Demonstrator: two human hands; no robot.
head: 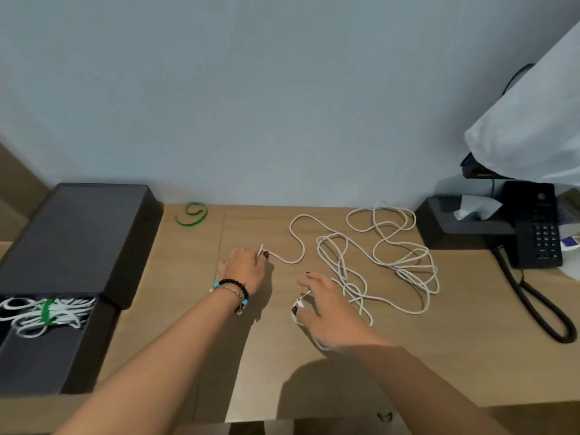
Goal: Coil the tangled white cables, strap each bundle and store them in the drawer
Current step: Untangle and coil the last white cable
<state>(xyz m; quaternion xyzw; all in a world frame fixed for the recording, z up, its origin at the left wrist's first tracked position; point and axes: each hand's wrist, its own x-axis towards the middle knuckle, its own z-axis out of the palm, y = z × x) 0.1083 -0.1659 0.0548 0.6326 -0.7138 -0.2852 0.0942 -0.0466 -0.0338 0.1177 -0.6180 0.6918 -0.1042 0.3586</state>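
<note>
Left hand point(244, 265) pinches one end of the tangled white cable point(376, 255) sprawled mid-counter point(408, 356), right hand point(326, 312) pinches the other end, strapped bundle point(47, 312) in open drawer point(37, 362) far left.

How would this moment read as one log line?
left hand pinches cable end | right hand pinches other end | strapped bundle in drawer

We see a wooden desk point(175, 277) bearing a tangled white cable point(376, 262), green strap point(192, 214), drawer box point(78, 233), tissue box point(455, 224) and phone point(536, 227).
</note>
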